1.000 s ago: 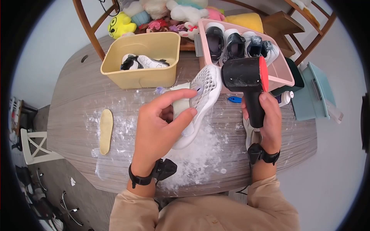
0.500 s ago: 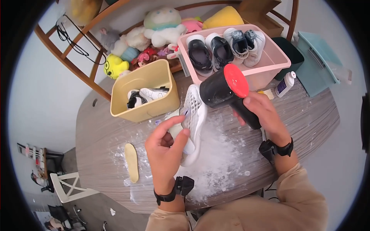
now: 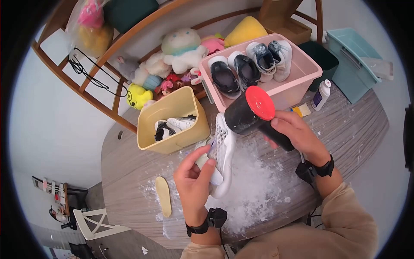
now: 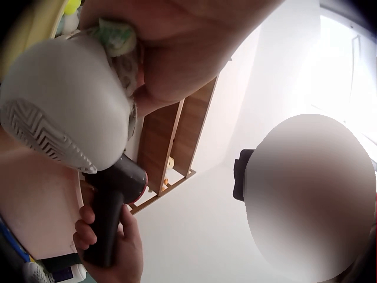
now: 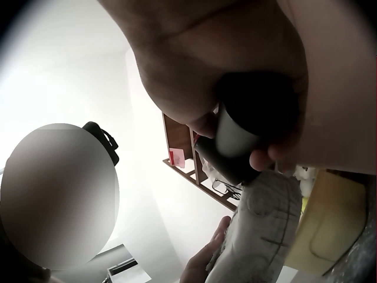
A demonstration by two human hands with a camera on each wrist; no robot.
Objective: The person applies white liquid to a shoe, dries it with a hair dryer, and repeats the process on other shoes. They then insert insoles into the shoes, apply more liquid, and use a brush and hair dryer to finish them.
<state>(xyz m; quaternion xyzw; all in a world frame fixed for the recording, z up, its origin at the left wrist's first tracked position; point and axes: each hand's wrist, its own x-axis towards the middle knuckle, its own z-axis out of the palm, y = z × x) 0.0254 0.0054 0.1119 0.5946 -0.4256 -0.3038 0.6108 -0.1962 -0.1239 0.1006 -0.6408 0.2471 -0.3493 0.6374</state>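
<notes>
A white shoe with a perforated upper (image 3: 226, 160) is held up over the table, tilted on its side. My left hand (image 3: 194, 183) grips it by the opening and strap, thumb and fingers pinching the edge. My right hand (image 3: 297, 131) is wrapped round the handle of a black hair dryer (image 3: 241, 117) with a red round end, its nozzle close to the toe of the shoe. In the left wrist view the shoe's rounded white end (image 4: 65, 100) hides part of the dryer (image 4: 109, 218). The right wrist view shows the shoe's sole (image 5: 265, 224) below the dryer.
White powder (image 3: 254, 190) covers the table's middle. A yellow insole (image 3: 163, 196) lies at the left. Behind stand a yellow bin (image 3: 172, 144) and a pink bin (image 3: 297, 88), both with shoes. A white bottle (image 3: 320, 96) and a brush (image 3: 304, 110) are at the right.
The head view has turned, so the table and both hands appear lower and further right. The dryer is tilted more, with its red end facing the camera. Both grips are the same.
</notes>
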